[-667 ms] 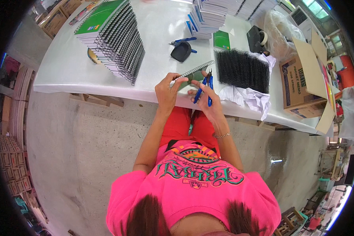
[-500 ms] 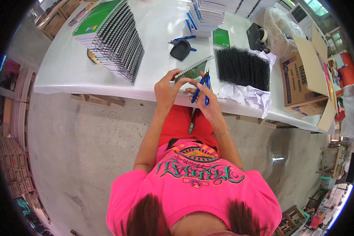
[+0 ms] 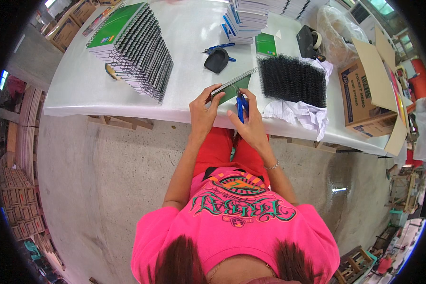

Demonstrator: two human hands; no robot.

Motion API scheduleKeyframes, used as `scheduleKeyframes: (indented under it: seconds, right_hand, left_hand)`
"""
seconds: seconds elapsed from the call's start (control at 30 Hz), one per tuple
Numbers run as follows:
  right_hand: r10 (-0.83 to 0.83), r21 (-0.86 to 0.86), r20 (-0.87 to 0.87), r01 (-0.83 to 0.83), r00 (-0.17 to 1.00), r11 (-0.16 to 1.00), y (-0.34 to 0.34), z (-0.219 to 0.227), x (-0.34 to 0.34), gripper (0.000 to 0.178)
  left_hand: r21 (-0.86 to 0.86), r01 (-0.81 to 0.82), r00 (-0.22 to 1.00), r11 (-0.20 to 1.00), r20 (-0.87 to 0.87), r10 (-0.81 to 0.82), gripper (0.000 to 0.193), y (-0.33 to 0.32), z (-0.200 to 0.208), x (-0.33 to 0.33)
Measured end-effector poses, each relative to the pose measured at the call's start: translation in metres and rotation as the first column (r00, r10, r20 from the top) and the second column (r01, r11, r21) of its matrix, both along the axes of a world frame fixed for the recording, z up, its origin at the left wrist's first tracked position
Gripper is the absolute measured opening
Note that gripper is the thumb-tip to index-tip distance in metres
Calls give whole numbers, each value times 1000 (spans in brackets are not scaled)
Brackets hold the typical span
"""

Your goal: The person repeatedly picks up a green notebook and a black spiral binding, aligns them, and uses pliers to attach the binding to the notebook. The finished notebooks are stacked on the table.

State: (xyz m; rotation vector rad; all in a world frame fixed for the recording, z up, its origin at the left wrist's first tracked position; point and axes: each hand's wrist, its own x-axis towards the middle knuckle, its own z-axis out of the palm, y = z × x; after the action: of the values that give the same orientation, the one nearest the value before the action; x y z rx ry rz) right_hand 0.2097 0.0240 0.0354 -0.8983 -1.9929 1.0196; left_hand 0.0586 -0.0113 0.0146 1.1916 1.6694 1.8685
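My left hand (image 3: 205, 109) pinches the left end of a small green notebook (image 3: 230, 91), which is tilted at the table's near edge. A wire spiral (image 3: 236, 80) runs along the notebook's upper long edge. In my right hand (image 3: 251, 124) is a pair of blue-handled cutting pliers (image 3: 242, 107), its jaws close to the notebook; the tips are hard to make out. To the right of the notebook lies a pile of loose black spirals (image 3: 291, 81) on crumpled white paper (image 3: 298, 113).
A tall stack of spiral-bound green notebooks (image 3: 135, 52) stands at the left. Farther back are a black scoop-like tray (image 3: 217, 60), more blue pliers (image 3: 220, 47), a stack of white pads (image 3: 246, 21) and a green notebook (image 3: 266, 44). An open cardboard box (image 3: 369, 97) stands at the right.
My right hand has turned its grip, so the pliers' handles now lie together in the palm and the jaws are nearer the notebook. My left hand still holds the notebook.
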Motion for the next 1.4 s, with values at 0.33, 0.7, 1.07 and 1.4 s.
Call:
scheduleKeyframes:
  seconds: [0.33,0.7,1.07,1.4]
  right_hand:
    - [-16,337,71,-9,997,942,-11,10,-9,53]
    - [-57,370,188,-17,980,929,-17,14,-12,50]
    - [-55,306,182,-3,982,952,-20,14,-10,48]
    - [-34,326,175,-26,984,945,-19,10,-9,45]
  left_hand:
    - [-54,45,997,998,67,-41,24,-4,0,-1]
    - [-79,15,1000,997,-24,-17,27,-10,10,3]
    - [-62,-15,999,998,-51,12,29,-10,7,5]
    - [-98,-37,998,994,-54,32,29,-10,5,7]
